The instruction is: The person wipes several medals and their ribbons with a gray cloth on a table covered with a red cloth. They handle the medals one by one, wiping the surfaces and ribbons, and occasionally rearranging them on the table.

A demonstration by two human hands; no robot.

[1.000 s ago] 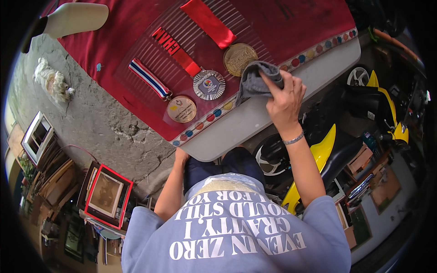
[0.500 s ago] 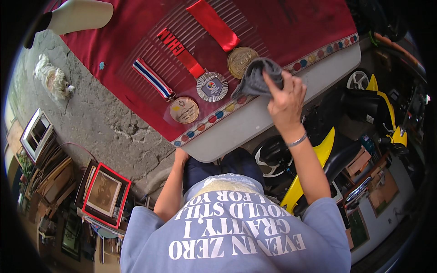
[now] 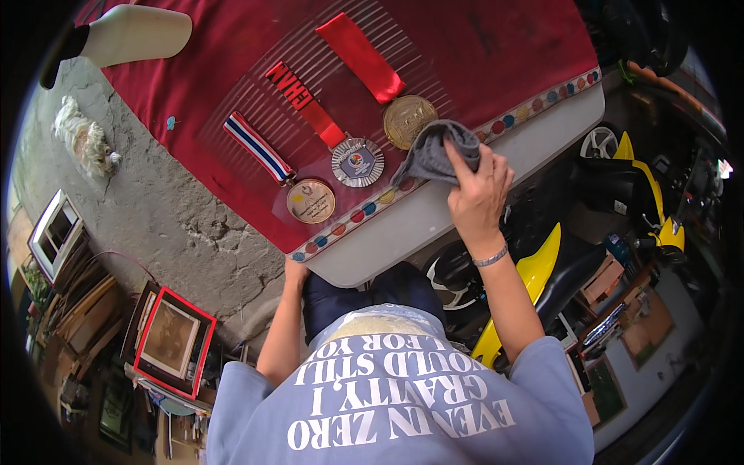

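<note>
My right hand (image 3: 479,198) grips a bunched dark grey cloth (image 3: 435,153) at the table's near edge. The cloth overlaps the lower rim of a gold-coloured medal (image 3: 408,122) on a plain red ribbon (image 3: 360,58). Left of it lies a silver medal (image 3: 357,162) with a ridged rim and a red lettered ribbon (image 3: 316,112). Farther left rests a bronze-coloured medal (image 3: 311,201) on a blue, white and red striped ribbon (image 3: 258,146). My left hand (image 3: 295,271) is low beside the table's near left corner, its fingers hidden.
The white table (image 3: 380,246) carries a red cloth (image 3: 496,46) with a dotted border. A pale rounded object (image 3: 143,35) juts in at far left. A white dog (image 3: 83,139) lies on the concrete floor (image 3: 182,194). Yellow-black motorbikes (image 3: 539,263) stand right; framed pictures (image 3: 170,341) lean left.
My view has shifted slightly, so the table and medals sit a little lower and to the left. The cloth stays in my right hand by the gold-coloured medal.
</note>
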